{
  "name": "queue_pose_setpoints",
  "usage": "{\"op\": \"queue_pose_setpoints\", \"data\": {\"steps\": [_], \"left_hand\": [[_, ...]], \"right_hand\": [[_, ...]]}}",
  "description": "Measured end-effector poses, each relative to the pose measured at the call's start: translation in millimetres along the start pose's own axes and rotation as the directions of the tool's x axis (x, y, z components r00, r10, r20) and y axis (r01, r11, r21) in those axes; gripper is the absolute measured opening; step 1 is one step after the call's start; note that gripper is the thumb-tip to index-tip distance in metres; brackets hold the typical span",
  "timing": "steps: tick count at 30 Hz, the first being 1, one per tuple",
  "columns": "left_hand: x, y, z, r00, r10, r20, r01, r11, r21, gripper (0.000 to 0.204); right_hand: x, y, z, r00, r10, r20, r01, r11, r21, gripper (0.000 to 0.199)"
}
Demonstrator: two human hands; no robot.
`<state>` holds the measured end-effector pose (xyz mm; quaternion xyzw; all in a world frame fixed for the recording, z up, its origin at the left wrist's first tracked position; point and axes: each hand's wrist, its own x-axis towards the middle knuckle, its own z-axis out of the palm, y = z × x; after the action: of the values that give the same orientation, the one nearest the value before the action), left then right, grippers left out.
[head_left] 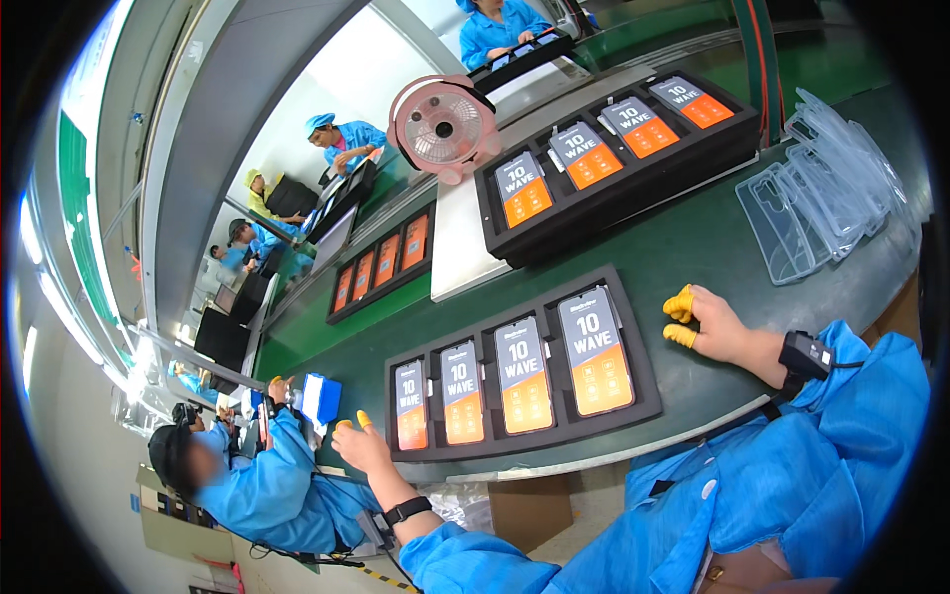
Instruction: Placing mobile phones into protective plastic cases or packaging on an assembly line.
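Note:
In front of me a black foam tray [648,371] lies on the green bench, with several smartphones in its slots. Each phone wears a grey and orange printed front film; the largest in view is the right-hand smartphone [597,346]. My left hand [364,447], with yellow finger cots, is beside the tray's near left corner, fingers apart and nothing visible in them. Off the tray's right side, my right hand [714,322] hovers over the bench. Yellow cots cover its fingertips, the thumb stands away from loosely bent fingers, and it holds nothing.
Behind sits a stack of black trays [614,193] with similar phones. Clear phone cases [826,193] are heaped at the right. A pink fan [442,124] and a tray of orange-faced items [381,262] stand farther off. A co-worker [267,485] is close on the left, by a blue box [319,399].

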<state>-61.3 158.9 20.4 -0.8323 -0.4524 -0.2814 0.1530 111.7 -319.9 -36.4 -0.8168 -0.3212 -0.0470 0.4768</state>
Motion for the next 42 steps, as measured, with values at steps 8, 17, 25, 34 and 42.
{"op": "queue_pose_setpoints", "data": {"steps": [8, 17, 25, 34, 42], "left_hand": [[-18.5, -70.3, 71.5, 0.763, -0.119, 0.635, 0.283, 0.945, -0.162, 0.064], [-28.2, 12.5, 1.9, 0.911, 0.032, 0.411, -0.010, 0.998, -0.057, 0.064], [-11.1, 62.5, 24.2, 0.784, -0.063, 0.617, -0.027, 0.990, 0.137, 0.084], [8.4, 29.0, 41.1, 0.678, -0.035, 0.734, 0.097, 0.994, -0.042, 0.085], [-42.3, 90.0, -105.5, 0.986, 0.160, 0.052, -0.129, 0.916, -0.380, 0.082]], "right_hand": [[-25.8, -25.2, 42.6, 0.950, -0.173, 0.260, 0.271, 0.872, -0.408, 0.071], [-30.0, -27.2, 29.3, 0.966, -0.112, 0.234, 0.168, 0.958, -0.234, 0.064], [-29.5, -28.9, 23.4, 0.966, -0.039, 0.255, 0.106, 0.962, -0.251, 0.068], [-22.4, -29.3, 22.1, 0.972, 0.003, 0.234, 0.050, 0.974, -0.220, 0.064], [7.0, -47.0, 16.3, 0.991, -0.091, 0.101, 0.084, 0.994, 0.076, 0.038]]}}
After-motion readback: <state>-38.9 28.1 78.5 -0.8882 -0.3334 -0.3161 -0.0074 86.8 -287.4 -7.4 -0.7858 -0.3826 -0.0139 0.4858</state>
